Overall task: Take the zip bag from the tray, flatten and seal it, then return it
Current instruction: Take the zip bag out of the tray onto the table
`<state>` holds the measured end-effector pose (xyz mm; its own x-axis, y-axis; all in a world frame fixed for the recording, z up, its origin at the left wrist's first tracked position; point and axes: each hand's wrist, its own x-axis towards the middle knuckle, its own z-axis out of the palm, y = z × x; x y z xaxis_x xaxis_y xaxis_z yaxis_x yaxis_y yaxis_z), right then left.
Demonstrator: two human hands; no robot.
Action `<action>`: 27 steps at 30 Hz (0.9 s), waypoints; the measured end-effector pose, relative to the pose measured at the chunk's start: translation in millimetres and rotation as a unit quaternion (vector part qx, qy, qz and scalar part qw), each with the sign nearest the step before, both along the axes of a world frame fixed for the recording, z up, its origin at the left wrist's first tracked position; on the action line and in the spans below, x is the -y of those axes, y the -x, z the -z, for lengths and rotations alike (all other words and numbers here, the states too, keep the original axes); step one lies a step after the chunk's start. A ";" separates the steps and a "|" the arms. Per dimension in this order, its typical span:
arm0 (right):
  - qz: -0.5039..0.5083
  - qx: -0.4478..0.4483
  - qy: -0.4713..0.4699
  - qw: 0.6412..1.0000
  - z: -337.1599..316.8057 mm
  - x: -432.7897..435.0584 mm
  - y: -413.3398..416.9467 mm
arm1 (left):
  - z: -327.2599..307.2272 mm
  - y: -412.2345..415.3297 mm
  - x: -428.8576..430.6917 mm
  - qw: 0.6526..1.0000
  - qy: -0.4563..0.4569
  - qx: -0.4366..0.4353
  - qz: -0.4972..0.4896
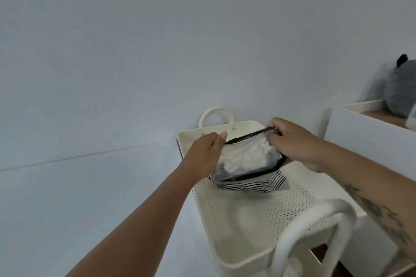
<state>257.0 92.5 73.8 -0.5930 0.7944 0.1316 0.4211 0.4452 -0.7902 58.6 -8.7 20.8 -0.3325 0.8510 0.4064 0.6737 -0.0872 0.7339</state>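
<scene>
Zip bag (pixel 245 159) was held between both hands just above the tray (pixel 252 213), the left hand (pixel 203 153) pinching its left top corner and the right hand (pixel 292 144) pinching the zip end at the right; taking out appeared done, sealing under way or just finished, and return outstanding. Count: one bag, one tray, one striped cloth (pixel 252 184) beneath the hands, two hands.
</scene>
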 end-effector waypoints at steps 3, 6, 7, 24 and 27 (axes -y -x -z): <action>0.016 -0.063 -0.045 0.997 -13.3 16.0 -1.4 | -6.5 -8.2 13.2 1.000 -0.015 0.006 0.025; 0.007 -0.095 -0.093 0.991 -25.4 36.0 9.0 | -14.5 -7.0 30.0 0.998 -0.051 -0.009 0.029; 0.003 -0.107 -0.104 0.989 -29.3 43.2 15.7 | -18.5 -4.1 36.5 0.998 -0.065 -0.015 0.020; -0.095 -0.136 -0.036 0.985 40.0 162.7 216.6 | 26.8 131.6 201.1 0.950 -0.086 -0.057 -0.293; -0.140 -0.115 0.058 0.982 67.5 180.0 230.4 | 46.3 147.4 220.8 0.949 -0.080 -0.037 -0.304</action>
<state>26.6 -87.5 6.3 -0.7559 0.6212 0.2067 0.0983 0.4198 -0.9023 -88.8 -229.5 -25.4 -0.7084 0.4368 0.5544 0.6834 0.2282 0.6935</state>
